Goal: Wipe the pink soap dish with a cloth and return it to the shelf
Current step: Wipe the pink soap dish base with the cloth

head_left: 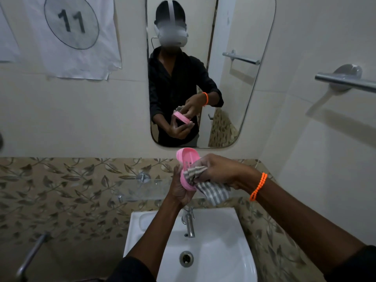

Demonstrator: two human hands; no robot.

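Note:
My left hand (180,189) grips the pink soap dish (186,161) from below and holds it tilted upright above the glass shelf (142,189). Pressed into the dish's hollow is a grey-and-white striped cloth (211,190), bunched in my right hand (219,169). A loose end of the cloth hangs down under that hand. The right wrist carries an orange bead bracelet. The lower part of the dish is hidden by cloth and fingers.
A white sink (223,251) with a chrome tap (189,222) lies below the hands. The mirror (234,78) above reflects a person holding the dish. A towel bar (345,81) juts from the right wall. A metal handle (30,257) sits low left.

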